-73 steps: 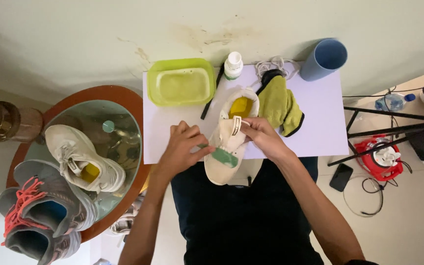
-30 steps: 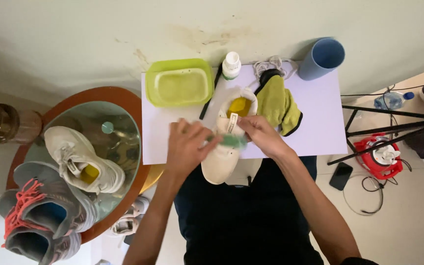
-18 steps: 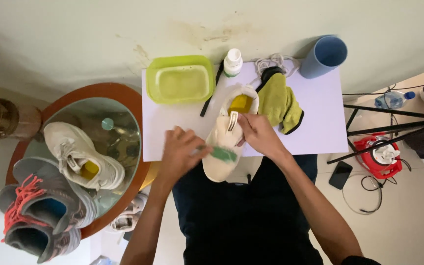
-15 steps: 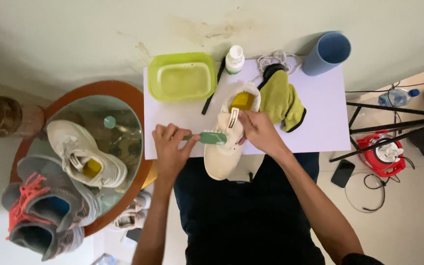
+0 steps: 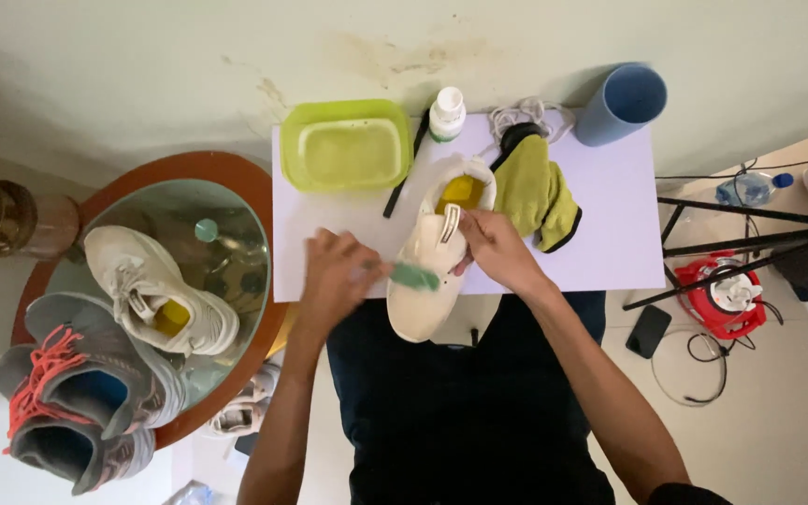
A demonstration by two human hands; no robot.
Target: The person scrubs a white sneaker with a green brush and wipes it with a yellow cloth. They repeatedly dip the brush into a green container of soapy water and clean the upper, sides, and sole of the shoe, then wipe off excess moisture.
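A cream-white shoe [image 5: 427,281] with a yellow insole lies toe-toward-me on the white table [image 5: 610,234]. My right hand [image 5: 493,248] grips it by the tongue and side. My left hand [image 5: 339,276] holds a small green-headed brush [image 5: 413,276], its head pressed against the shoe's left side. The left hand is motion-blurred.
On the table: a lime-green tub [image 5: 345,145], a white bottle [image 5: 446,112], a dark stick-like tool [image 5: 404,178], white laces [image 5: 521,112], a yellow-green cloth [image 5: 535,192], a blue cup [image 5: 621,103]. A round glass table [image 5: 226,187] at left bears a white shoe [image 5: 156,290] and grey shoes [image 5: 77,393]. A tripod [image 5: 750,243] stands at right.
My left hand swept the brush back and forth across the shoe's left side, out to the left half a second ago and now back onto the shoe. The right hand kept its hold.
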